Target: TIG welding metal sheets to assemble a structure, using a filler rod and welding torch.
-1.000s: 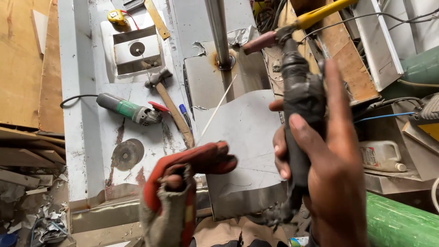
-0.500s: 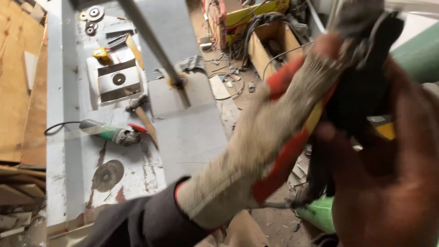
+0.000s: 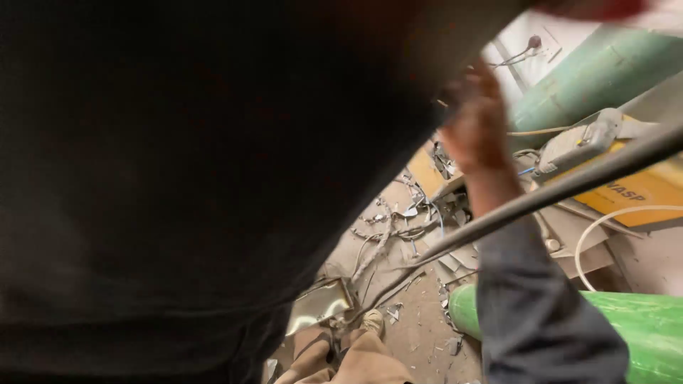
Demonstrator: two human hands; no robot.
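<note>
A dark sleeve (image 3: 199,178) fills the whole left and centre of the frame, so close to the camera that it hides most of the scene. The left hand itself is barely in view: only a sliver of red at the top right edge may be its glove, and whether it is spread or closed on anything cannot be told.

The right hand (image 3: 475,124) is raised in the upper right of the frame, blurred, its grey-blue sleeve (image 3: 541,313) running down to the lower right. Its fingers seem curled, but the blur leaves it unclear whether they grip something.

A long grey metal rod (image 3: 541,195) slants from the right edge down toward the middle of the frame, crossing in front of the right forearm; which hand carries it, if any, cannot be made out.

Below lies the floor (image 3: 420,334), strewn with metal scraps and wire. A green cylinder (image 3: 640,327) lies at the lower right, a paler green one (image 3: 590,71) at the upper right, and a yellow machine (image 3: 633,192) sits between them.

As a judgement, this looks like a repositioning step, arms lifted near the head rather than working on a piece. Any next move calls for a clear view and a firm hold on the rod first.
</note>
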